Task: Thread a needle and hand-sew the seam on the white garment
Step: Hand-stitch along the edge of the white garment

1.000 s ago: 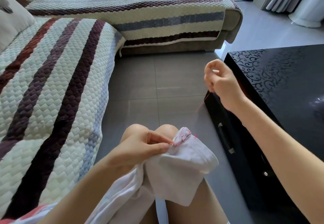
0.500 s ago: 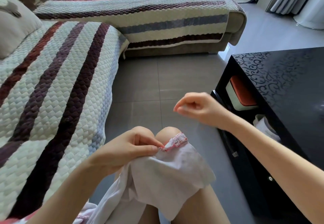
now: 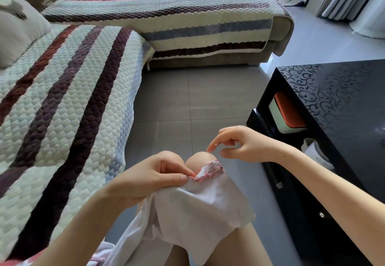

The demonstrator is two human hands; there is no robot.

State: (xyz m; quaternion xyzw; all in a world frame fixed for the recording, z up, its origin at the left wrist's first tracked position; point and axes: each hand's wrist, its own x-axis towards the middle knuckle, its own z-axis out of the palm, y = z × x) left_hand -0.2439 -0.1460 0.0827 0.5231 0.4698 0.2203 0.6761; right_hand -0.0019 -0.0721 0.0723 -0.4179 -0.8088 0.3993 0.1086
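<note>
The right hand (image 3: 239, 147), fingers now parted and empty after pulling thread high, is coming back down toward the seam (image 3: 205, 173) while the left hand (image 3: 150, 179) is pinching the white garment (image 3: 200, 209), readying another stitch.

Both forearms are bare, no sleeves showing. The left hand (image 3: 145, 179) and right hand (image 3: 241, 146) wear no rings. 2 bare knees show.

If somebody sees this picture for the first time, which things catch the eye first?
The two hands at bottom centre: the left hand pinches the white garment at its red-stitched seam, the right hand hovers above. A striped sofa cover fills the left, a black table the right.
</note>
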